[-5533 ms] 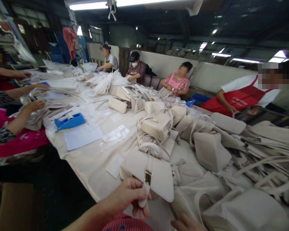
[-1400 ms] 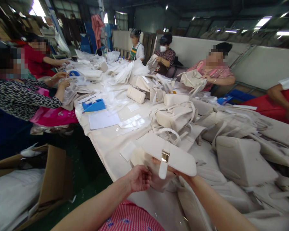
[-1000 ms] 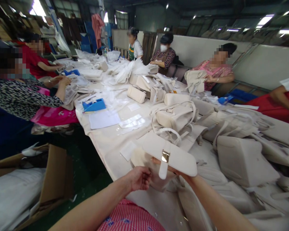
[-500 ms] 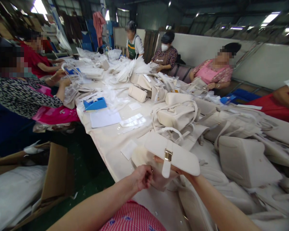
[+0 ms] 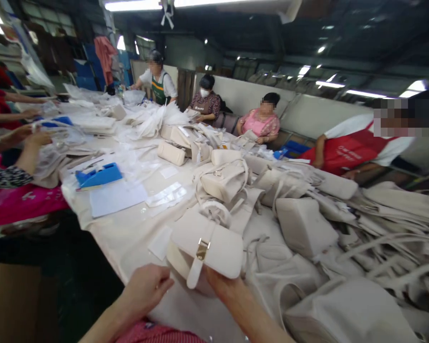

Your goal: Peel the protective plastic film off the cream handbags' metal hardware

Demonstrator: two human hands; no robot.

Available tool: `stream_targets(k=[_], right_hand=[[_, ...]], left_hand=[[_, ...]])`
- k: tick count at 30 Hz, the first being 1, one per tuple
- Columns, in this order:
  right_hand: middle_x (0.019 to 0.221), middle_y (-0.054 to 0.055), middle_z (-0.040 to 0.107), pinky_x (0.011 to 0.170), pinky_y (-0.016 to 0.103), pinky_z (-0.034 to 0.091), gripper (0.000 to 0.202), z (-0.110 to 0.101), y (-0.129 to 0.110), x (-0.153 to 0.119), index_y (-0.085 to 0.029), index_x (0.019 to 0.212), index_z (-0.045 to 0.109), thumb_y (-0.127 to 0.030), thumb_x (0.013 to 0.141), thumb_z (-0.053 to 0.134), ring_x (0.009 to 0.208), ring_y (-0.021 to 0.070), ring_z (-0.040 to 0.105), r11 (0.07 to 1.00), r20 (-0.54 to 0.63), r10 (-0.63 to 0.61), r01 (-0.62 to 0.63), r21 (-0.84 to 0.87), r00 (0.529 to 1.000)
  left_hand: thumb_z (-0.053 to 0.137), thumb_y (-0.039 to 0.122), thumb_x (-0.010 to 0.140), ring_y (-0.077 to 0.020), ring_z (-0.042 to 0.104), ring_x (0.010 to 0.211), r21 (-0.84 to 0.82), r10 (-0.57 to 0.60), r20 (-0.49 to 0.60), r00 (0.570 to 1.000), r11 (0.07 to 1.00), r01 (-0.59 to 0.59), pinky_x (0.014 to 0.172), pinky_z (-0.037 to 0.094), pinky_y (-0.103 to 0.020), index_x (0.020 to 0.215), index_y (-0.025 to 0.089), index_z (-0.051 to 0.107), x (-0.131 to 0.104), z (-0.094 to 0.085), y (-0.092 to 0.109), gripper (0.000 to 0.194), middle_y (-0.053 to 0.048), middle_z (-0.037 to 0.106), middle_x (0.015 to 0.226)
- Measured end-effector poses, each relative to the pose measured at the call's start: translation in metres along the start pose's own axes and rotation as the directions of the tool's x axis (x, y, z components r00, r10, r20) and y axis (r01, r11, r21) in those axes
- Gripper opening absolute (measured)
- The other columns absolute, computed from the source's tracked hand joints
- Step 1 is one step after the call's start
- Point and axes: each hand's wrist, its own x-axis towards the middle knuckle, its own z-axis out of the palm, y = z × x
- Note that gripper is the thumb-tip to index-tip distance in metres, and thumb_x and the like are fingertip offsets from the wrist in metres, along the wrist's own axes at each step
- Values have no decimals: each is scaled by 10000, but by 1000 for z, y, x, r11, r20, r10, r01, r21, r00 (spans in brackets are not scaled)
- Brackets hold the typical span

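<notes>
Workshop table (image 5: 117,238) piled with pale handbags (image 5: 303,224)

Near the table's close edge, one gold-clasped bag (image 5: 219,243) sits with its flap down, contents hidden. The right hand (image 5: 223,285) reaches beneath that flap; whether its fingers grip cannot be told. Just beside, the left hand (image 5: 150,286) has its fingers curled in. Lower left, a cardboard box (image 5: 14,305) shows only its outside.

right grip (image 5: 221,280) under flap (image 5: 221,250) of cream bag (image 5: 178,259) | left grip (image 5: 150,283) curled nearby | blue dispenser (image 5: 99,177) on table (image 5: 128,240)
</notes>
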Motion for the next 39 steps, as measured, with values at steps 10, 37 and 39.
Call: stream_targets(k=[10,37,39], right_hand=[[1161,86,701,958,370,527,330,-17,39,-56,-233,1119,640,-96,883,454,1125,210,629,797,-214,-561,452,-401,799],[741,22,723,697,274,552,371,-44,49,-39,-179,765,708,-446,568,872,698,147,663,418,-82,502,-159,894,861],[715,15,703,680,275,549,373,-45,47,-39,-178,741,681,-477,594,849,676,144,646,475,-98,468,-156,866,878]], left_hand=[[475,100,867,-150,615,688,130,578,-579,575,761,-635,634,483,-244,899,214,628,34,-62,115,193,-21,665,738],[429,144,872,-246,592,959,-31,489,193,851,870,-493,890,466,-350,809,190,643,109,20,151,228,-119,644,1000],[442,155,865,-231,575,845,-15,474,204,856,876,-482,803,464,-328,731,199,615,110,21,153,223,-92,621,861]])
